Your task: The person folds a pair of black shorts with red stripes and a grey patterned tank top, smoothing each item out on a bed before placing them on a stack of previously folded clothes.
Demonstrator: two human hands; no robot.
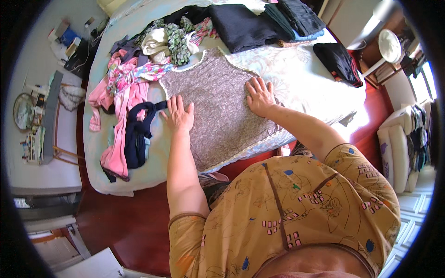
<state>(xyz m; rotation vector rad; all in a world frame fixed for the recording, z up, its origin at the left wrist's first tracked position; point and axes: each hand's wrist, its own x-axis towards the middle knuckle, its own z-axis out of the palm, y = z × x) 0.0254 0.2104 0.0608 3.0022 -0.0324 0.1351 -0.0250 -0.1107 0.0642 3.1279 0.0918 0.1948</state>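
A grey-brown sleeveless top [215,111] with a pale trim lies spread out on the bed, its lower hem toward me. My left hand [180,115] rests flat on its left edge, fingers stretched out. On the opposite edge my right hand [260,96] lies palm down with the fingers spread. Neither hand grips the cloth. Just left of my left hand is a crumpled navy garment [136,134], with a long pink garment [119,139] beside it.
A heap of loose clothes, including a green patterned piece [177,44] and a cream piece [156,42], covers the bed's far left. Folded black trousers [243,28], stacked dark trousers [299,21] and a folded black garment [338,62] lie at the back and right. A white fan [390,45] stands beyond.
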